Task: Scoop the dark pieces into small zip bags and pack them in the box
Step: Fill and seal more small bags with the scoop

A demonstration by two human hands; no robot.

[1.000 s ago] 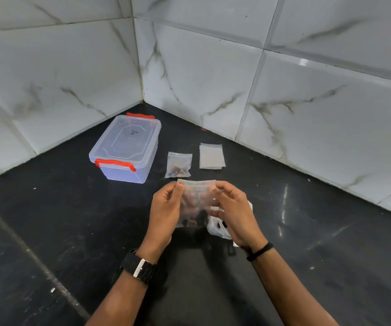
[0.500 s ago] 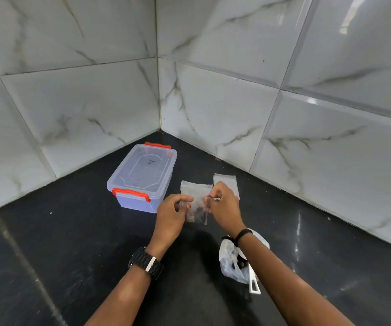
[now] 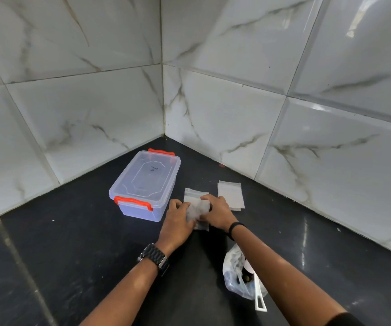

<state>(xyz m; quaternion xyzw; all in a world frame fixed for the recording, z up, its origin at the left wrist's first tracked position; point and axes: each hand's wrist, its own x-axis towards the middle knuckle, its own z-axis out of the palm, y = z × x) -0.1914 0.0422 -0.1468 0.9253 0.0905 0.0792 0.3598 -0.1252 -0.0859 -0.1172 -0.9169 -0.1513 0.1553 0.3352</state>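
Note:
My left hand (image 3: 178, 222) and my right hand (image 3: 218, 211) both grip a small clear zip bag (image 3: 198, 209) with dark pieces in it, low over the black counter. Under it lies another filled zip bag (image 3: 193, 194), partly hidden by my hands. A stack of empty zip bags (image 3: 230, 194) lies just to the right. The clear plastic box (image 3: 146, 184) with orange clips stands to the left with its lid on. Near my right forearm sits a loose plastic bag of dark pieces (image 3: 235, 276) with a white scoop (image 3: 259, 295) sticking out.
White marble-look tiled walls (image 3: 213, 102) meet in a corner behind the box. The black counter (image 3: 72, 255) stretches to the left and front. My left wrist carries a black watch (image 3: 154, 257), my right a black band (image 3: 235, 228).
Both hands have carried the filled bag forward and down, from mid-air near me to just above the earlier filled bag. The view has tilted up toward the wall corner.

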